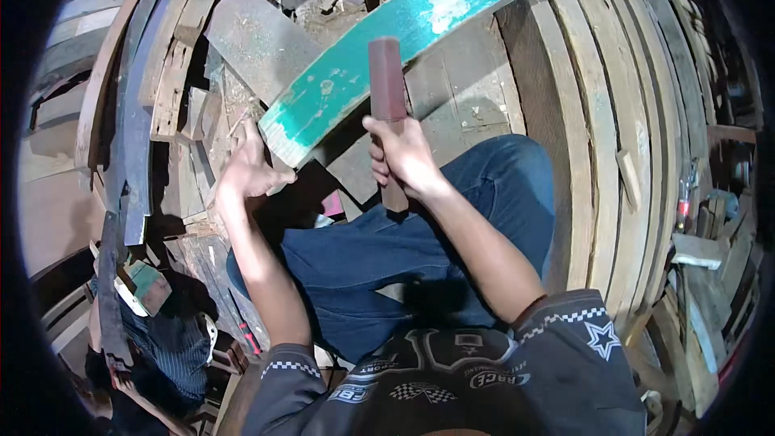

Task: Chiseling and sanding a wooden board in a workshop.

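Observation:
My right hand (pixel 404 157) is closed round the wooden handle of a mallet-like tool (pixel 387 81) with a reddish-brown, rectangular head. It holds the tool upright in front of my knee, its head overlapping the plank in view. A long plank (pixel 331 85) with chipped green paint slants from the left middle up to the far right. By its near left end, my left hand (pixel 246 169) has thumb and fingers apart, the fingertips close to the plank's corner. Whether they touch the wood I cannot tell. Beneath the plank's near end lies dark shadow.
Long wooden boards (pixel 593 129) line the right side, with a small wood offcut (pixel 628 180) on them. More beams (pixel 173 73) stack at the left. Flat scrap boards (pixel 258 36) lie beyond the plank. At lower left, another person's hand (pixel 121 379) touches a dark board.

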Demonstrator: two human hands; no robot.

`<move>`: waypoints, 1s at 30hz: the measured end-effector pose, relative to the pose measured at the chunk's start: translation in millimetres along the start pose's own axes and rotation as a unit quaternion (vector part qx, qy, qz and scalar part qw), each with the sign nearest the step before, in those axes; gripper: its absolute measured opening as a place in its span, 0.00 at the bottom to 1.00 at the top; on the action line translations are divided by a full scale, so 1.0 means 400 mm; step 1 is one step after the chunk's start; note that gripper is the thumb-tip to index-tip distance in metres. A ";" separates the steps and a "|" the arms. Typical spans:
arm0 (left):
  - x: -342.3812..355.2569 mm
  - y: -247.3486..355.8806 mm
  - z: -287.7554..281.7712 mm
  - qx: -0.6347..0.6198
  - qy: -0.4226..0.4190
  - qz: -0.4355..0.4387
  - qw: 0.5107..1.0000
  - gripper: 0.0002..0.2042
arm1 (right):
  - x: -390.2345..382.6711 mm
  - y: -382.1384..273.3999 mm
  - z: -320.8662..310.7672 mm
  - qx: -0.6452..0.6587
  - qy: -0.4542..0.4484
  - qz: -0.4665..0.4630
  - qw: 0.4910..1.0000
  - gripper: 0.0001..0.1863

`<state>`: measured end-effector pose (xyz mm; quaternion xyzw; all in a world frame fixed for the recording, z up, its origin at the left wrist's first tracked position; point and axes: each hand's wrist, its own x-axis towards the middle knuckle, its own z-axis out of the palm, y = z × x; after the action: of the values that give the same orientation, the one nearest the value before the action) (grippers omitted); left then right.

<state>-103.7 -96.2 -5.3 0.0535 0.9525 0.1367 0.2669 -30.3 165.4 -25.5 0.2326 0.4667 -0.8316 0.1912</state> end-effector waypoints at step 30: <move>-0.006 0.027 -0.001 -0.022 0.005 -0.020 1.000 0.65 | -0.013 0.042 0.011 -0.317 0.010 -0.237 0.918 0.20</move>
<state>-101.7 -86.4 -0.8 0.0278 0.9513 0.1527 0.2662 -17.9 153.8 -31.8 0.0511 0.7490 -0.6588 0.0476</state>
